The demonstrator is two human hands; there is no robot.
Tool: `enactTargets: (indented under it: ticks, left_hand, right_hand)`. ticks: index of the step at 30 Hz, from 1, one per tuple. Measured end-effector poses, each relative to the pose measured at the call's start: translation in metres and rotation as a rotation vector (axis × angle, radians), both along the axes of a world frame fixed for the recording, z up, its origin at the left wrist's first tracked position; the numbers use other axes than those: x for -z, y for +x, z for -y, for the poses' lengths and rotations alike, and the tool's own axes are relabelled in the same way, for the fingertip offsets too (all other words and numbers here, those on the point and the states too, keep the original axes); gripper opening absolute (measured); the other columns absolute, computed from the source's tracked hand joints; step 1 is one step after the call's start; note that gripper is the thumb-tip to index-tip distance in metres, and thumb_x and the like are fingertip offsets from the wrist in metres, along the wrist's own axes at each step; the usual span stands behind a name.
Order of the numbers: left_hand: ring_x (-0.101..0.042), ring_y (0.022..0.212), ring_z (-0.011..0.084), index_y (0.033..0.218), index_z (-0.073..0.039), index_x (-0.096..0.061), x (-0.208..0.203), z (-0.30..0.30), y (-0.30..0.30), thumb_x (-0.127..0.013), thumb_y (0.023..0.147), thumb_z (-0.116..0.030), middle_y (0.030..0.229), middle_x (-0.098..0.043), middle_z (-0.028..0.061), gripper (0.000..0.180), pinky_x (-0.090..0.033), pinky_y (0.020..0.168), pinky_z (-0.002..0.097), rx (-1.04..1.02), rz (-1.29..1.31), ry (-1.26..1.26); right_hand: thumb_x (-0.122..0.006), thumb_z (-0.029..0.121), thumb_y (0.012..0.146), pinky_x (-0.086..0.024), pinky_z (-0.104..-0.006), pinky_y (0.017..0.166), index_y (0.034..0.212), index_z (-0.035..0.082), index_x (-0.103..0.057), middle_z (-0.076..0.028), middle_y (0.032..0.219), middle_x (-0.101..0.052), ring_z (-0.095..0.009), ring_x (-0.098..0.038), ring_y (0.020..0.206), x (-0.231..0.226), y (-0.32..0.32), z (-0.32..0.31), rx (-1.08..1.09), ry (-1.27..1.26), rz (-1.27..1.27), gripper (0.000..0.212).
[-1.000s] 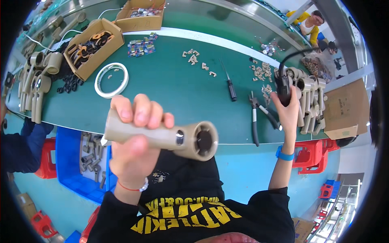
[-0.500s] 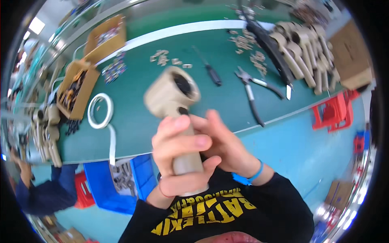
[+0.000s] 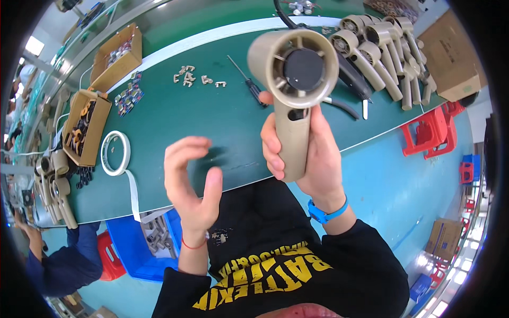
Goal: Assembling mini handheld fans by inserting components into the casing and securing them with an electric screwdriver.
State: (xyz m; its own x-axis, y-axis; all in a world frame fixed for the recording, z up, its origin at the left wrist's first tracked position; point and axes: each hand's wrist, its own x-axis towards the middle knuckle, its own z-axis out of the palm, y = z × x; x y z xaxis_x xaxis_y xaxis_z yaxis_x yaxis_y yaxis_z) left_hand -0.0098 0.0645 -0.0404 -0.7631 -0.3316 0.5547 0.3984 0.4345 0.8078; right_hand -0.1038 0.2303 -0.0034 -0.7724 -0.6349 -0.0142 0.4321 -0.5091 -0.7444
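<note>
My right hand (image 3: pixel 324 164) is wrapped round the handle of a beige handheld fan housing (image 3: pixel 292 151), held up above the near side of the green table. Its round head faces me and shows a black hub held by spokes; a dark oval slot is in the upper handle. To the left my left hand (image 3: pixel 192 185) holds nothing, its fingers curved and apart from the thumb. Beyond the hands lies a screwdriver (image 3: pixel 256 91) with a dark handle. Only a dark handle of the pliers (image 3: pixel 343 107) shows past the housing.
More beige housings (image 3: pixel 384 74) are piled at the far right beside a cardboard box (image 3: pixel 450 58). White tape (image 3: pixel 126 153) trails over the table edge at left, near boxes of small parts (image 3: pixel 71 138). A blue bin (image 3: pixel 124 252) stands below. Another person's arm (image 3: pixel 34 236) shows at far left.
My left hand has let go of the housing and moved left. My right hand now grips the handle alone and has carried the housing up and right, turning its head toward me.
</note>
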Motion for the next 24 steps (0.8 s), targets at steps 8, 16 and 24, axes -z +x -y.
enactTargets:
  ticks: [8,16,24]
  left_hand:
    - [-0.056,0.1,0.0234,0.101,0.0,-0.055,0.006,0.006,-0.001,-0.058,0.076,0.007,0.109,-0.056,0.0148,0.026,-0.045,0.092,0.035,-0.03,0.085,0.175]
    - [-0.054,0.103,0.0221,0.104,0.0,-0.054,0.009,0.011,0.001,-0.059,0.081,0.001,0.11,-0.054,0.0136,0.023,-0.044,0.09,0.0335,0.013,0.129,0.06]
    - [-0.054,0.102,0.0217,0.103,0.001,-0.055,0.006,0.011,0.002,-0.058,0.08,0.004,0.109,-0.054,0.0136,0.023,-0.042,0.093,0.0337,0.017,0.153,0.077]
  right_hand:
    - [-0.032,0.047,0.098,-0.044,-0.0277,0.042,0.135,-0.003,-0.039,-0.011,0.08,-0.052,-0.016,-0.051,0.055,-0.001,-0.002,0.003,0.075,-0.109,0.083,0.062]
    - [-0.052,0.03,0.094,-0.04,-0.0233,0.041,0.129,-0.005,-0.043,-0.008,0.076,-0.052,-0.011,-0.049,0.048,0.003,0.011,0.01,0.214,0.236,-0.239,0.05]
    - [-0.05,0.031,0.096,-0.041,-0.0229,0.043,0.132,-0.005,-0.04,-0.009,0.081,-0.054,-0.011,-0.05,0.049,0.003,0.015,0.019,0.209,0.289,-0.274,0.051]
